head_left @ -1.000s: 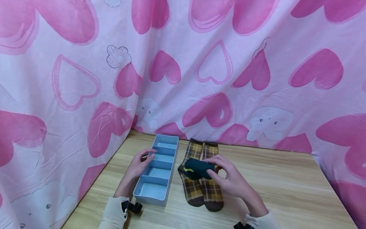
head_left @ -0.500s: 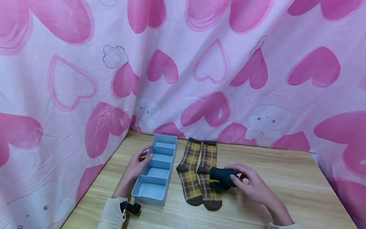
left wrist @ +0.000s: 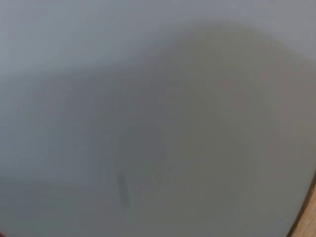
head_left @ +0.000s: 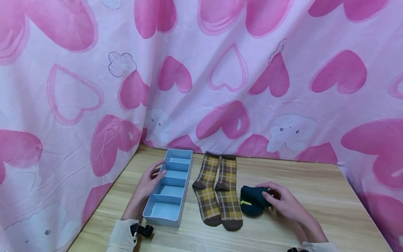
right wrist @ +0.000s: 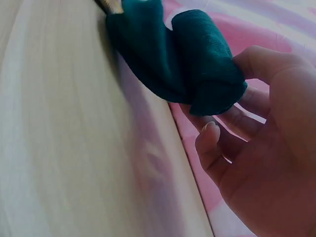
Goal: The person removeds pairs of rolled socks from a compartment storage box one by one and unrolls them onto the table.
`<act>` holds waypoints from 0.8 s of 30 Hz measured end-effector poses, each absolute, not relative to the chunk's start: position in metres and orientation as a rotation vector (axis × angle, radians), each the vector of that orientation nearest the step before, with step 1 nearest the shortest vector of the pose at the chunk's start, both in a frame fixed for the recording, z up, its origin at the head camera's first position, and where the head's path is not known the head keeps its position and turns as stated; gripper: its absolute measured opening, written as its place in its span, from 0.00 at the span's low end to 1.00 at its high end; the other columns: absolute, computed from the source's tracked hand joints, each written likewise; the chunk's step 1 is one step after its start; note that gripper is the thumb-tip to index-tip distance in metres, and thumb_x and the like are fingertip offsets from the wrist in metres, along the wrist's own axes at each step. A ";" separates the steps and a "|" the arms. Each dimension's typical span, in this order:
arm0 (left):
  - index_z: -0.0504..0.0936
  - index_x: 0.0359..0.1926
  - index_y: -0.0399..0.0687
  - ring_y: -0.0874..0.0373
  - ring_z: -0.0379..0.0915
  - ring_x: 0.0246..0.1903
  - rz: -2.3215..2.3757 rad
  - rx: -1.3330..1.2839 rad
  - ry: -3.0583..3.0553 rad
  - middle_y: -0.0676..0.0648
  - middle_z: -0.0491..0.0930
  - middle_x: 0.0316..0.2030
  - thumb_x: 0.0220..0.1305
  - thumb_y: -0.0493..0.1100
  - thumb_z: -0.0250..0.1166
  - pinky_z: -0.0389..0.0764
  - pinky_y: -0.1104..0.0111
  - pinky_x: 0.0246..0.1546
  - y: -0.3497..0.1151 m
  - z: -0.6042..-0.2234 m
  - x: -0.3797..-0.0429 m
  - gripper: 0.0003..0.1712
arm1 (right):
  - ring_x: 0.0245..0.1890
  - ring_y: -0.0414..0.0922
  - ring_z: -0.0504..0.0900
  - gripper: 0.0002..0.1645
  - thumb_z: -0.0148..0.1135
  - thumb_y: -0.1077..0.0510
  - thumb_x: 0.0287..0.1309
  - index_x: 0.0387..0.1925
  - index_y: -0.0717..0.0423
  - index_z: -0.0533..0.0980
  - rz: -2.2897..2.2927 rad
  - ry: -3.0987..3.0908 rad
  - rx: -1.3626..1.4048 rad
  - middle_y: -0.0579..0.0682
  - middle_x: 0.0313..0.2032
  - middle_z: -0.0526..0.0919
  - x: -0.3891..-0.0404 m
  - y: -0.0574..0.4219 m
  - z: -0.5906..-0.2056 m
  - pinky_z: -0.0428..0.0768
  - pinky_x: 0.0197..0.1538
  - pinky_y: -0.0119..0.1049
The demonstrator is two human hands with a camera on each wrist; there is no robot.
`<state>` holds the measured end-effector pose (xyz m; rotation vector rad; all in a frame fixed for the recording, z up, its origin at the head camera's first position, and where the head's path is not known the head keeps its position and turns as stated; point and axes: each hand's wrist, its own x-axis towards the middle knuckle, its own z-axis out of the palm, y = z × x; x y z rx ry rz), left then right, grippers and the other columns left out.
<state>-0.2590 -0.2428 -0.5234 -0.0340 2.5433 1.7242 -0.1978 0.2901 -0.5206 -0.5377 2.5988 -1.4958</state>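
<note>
Right hand (head_left: pixel 284 201): thumb and fingers pinch one end of a rolled, dark green sock bundle (head_left: pixel 252 203), which bears a short yellow mark. Left hand (head_left: pixel 150 180): unclenched, its fingers loosely bent, with thumb and fingertips resting at the left rim of a pale blue box (head_left: pixel 161 221). Nearest the viewer, the left wrist emerges from a light sleeve (head_left: pixel 121 236), beside which sits a small black device (head_left: pixel 141 230). The bundle is held just to the right of two plaid socks (head_left: pixel 231 206); whether it touches the wooden table (head_left: pixel 264 238) cannot be told. The box stands lengthwise on the left, three partitions dividing it into four compartments in a row. Between box and bundle, the plaid socks, yellow and brown with dark heels and toes, lie flat side by side, toes toward the viewer and cuffs toward the back. Beyond the table's far edge hangs a pink curtain (head_left: pixel 176 75) printed with hearts and fluffy white animals.
</note>
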 end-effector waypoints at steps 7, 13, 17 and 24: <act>0.68 0.81 0.65 0.33 0.68 0.76 1.674 0.000 2.589 0.39 0.67 0.79 0.82 0.55 0.62 0.72 0.36 0.74 -0.246 -0.523 -0.259 0.32 | 0.44 0.41 0.80 0.18 0.65 0.51 0.78 0.64 0.48 0.82 -1.381 2.610 -0.486 0.54 0.59 0.84 -0.199 0.294 -0.527 0.83 0.45 0.31; 0.67 0.82 0.59 0.34 0.67 0.76 1.523 0.028 2.729 0.37 0.69 0.79 0.81 0.54 0.64 0.71 0.36 0.75 -0.250 -0.505 -0.253 0.34 | 0.47 0.40 0.80 0.19 0.67 0.52 0.76 0.64 0.48 0.82 -1.326 2.621 -0.507 0.53 0.59 0.84 -0.201 0.292 -0.527 0.84 0.47 0.30; 0.69 0.80 0.52 0.34 0.64 0.78 1.372 0.093 2.921 0.37 0.70 0.78 0.80 0.54 0.64 0.68 0.34 0.75 -0.238 -0.467 -0.237 0.34 | 0.48 0.39 0.80 0.17 0.68 0.53 0.75 0.62 0.44 0.83 -1.285 2.651 -0.513 0.50 0.58 0.85 -0.202 0.291 -0.527 0.84 0.47 0.30; 0.75 0.75 0.60 0.54 0.73 0.74 1.266 0.750 2.936 0.55 0.78 0.72 0.78 0.52 0.67 0.78 0.48 0.72 -0.151 -0.397 -0.179 0.28 | 0.47 0.38 0.80 0.16 0.70 0.55 0.74 0.59 0.40 0.83 -1.273 2.678 -0.546 0.49 0.57 0.85 -0.199 0.291 -0.527 0.84 0.45 0.30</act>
